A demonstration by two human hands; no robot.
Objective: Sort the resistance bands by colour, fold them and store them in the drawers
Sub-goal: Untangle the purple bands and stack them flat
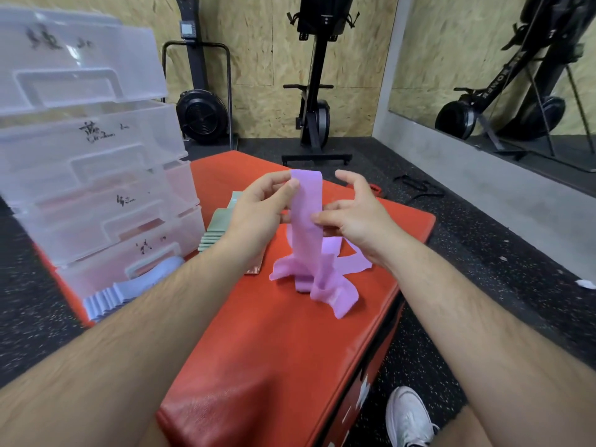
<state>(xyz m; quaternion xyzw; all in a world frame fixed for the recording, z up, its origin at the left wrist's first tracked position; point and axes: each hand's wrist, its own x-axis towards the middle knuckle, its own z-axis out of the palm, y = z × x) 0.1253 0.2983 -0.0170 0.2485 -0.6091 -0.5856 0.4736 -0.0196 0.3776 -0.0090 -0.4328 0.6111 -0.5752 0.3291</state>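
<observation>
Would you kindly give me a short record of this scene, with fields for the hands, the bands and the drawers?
Left hand: pinches the top of a purple band
Right hand: pinches the same band lower down
Loose bands: purple heap on the orange box
Folded stacks: green stack and blue stack, beside the drawers
Storage: clear plastic, on the left

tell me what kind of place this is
Probably a gym: what looks like a rower stood on end by the wall, a big mirror, and a speckled rubber floor. A pink band is held over a red padded box.
</observation>
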